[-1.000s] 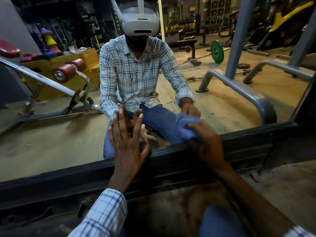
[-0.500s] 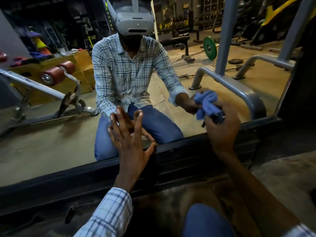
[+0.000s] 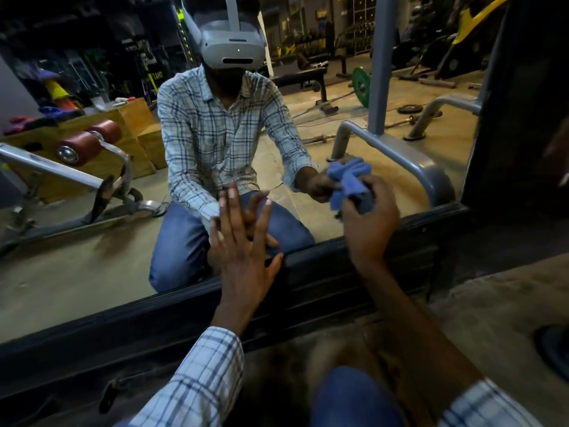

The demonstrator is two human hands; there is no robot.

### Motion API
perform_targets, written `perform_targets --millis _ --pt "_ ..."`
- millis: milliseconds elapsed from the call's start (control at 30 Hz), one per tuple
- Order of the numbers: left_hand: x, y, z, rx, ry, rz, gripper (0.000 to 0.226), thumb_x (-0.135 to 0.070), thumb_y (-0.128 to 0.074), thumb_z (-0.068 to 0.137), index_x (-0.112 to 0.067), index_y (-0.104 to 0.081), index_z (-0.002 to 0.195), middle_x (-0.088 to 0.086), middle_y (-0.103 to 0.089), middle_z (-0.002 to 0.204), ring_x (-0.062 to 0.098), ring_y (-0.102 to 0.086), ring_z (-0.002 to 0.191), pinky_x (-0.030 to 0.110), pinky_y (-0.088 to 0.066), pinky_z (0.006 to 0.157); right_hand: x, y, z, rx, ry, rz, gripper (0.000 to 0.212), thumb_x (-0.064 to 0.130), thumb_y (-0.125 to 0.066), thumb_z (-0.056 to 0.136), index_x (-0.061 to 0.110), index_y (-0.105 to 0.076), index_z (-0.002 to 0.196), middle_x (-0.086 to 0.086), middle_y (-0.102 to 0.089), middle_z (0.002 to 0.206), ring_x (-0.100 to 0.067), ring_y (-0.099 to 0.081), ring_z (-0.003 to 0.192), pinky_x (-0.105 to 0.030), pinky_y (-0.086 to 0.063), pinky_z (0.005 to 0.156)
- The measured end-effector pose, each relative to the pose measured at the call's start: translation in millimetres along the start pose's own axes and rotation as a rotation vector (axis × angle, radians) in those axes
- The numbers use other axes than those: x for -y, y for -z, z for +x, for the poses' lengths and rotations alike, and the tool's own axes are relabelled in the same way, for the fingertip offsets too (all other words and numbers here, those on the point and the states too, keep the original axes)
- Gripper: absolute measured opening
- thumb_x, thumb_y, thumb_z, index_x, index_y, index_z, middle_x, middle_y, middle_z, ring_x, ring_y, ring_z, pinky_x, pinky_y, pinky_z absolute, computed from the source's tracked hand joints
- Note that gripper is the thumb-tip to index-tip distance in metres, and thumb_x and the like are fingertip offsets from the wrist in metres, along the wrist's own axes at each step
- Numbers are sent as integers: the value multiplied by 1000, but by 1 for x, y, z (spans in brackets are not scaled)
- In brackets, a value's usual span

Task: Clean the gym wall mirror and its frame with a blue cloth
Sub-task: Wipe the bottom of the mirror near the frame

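The wall mirror [image 3: 77, 272] fills the upper part of the view and reflects me kneeling in front of it. Its dark frame [image 3: 323, 282] runs along the bottom edge and up the right side [image 3: 505, 118]. My left hand [image 3: 243, 248] lies flat against the glass just above the bottom frame, fingers straight and spread. My right hand [image 3: 369, 223] grips a bunched blue cloth [image 3: 348, 183] and holds it against the glass low on the right, above the bottom frame.
The brown floor [image 3: 492, 318] lies below the frame on the right, with a dark object [image 3: 554, 349] at the right edge. My knee in blue jeans [image 3: 354, 399] is at the bottom. The mirror reflects gym benches, a grey rack and weight plates.
My right hand moved the cloth from the bottom frame up and to the right onto the glass. The left hand stayed flat on the mirror.
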State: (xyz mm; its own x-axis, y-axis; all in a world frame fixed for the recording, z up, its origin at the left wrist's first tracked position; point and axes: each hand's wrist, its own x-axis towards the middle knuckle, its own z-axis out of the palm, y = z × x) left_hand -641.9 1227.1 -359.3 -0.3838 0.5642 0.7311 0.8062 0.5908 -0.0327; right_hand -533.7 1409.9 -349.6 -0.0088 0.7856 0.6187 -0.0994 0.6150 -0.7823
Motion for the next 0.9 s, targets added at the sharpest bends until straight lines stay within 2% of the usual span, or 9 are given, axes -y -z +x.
perform_targets --millis 167,300,400,433,567,633,733,800,900 --pt "-43 -9 21 7 -104 -3 112 -49 -84 80 -22 -17 165 27 -1 170 45 -2 158 70 -22 118 -28 15 -20 568 456 -196 32 1 -71 80 9 -68 111 -9 -62 111 -28 -62 100 -43 -55 81" --pt "-65 -15 32 45 -100 30 117 -50 -84 76 -24 -15 166 27 2 170 45 4 158 73 -15 118 -52 48 30 289 245 -170 34 4 -74 82 12 -66 114 -9 -61 110 -20 -61 98 -41 -53 83" --pt "-72 -20 33 46 -106 16 117 -49 -87 74 -24 -19 166 29 4 169 48 5 157 70 -12 120 -60 58 50 83 152 -161 35 2 -73 82 9 -66 116 -10 -62 112 -8 -54 101 -26 -50 90" --pt "-74 -21 33 46 -110 14 117 -49 -87 74 -24 -19 166 29 5 169 49 5 157 70 -11 121 -61 57 46 125 168 -162 35 3 -73 83 9 -66 117 -11 -62 113 -9 -54 102 -24 -49 90" --pt "-82 -26 36 63 -108 28 119 -48 -87 73 -26 -16 166 30 8 169 50 9 156 71 -8 121 -82 70 40 600 490 -356 31 21 -61 94 11 -64 123 -14 -60 119 -32 -60 105 -47 -54 82" --pt "-84 -28 37 64 -105 32 121 -47 -88 72 -24 -16 166 30 8 169 49 9 156 70 -5 122 -93 83 55 550 473 -402 29 17 -65 93 13 -64 122 -11 -59 121 -28 -60 108 -42 -55 85" --pt "-87 -30 37 54 -116 32 120 -42 -88 74 -20 -15 166 29 7 169 48 8 157 69 -5 123 -102 98 74 128 91 -281 36 2 -72 87 9 -63 121 -8 -60 121 -16 -58 108 -25 -48 93" --pt "-91 -30 37 51 -112 31 119 -38 -87 74 -18 -14 166 28 8 169 47 8 157 68 -7 123 -103 100 84 -56 -30 -224 33 2 -72 86 5 -63 118 -11 -62 119 -11 -55 106 -28 -49 96" --pt "-92 -31 38 46 -118 30 121 -37 -88 73 -17 -14 166 28 9 169 46 8 157 67 -6 124 -97 109 92 222 187 -367 40 1 -69 85 10 -60 122 -8 -55 127 -12 -54 111 -23 -44 95"
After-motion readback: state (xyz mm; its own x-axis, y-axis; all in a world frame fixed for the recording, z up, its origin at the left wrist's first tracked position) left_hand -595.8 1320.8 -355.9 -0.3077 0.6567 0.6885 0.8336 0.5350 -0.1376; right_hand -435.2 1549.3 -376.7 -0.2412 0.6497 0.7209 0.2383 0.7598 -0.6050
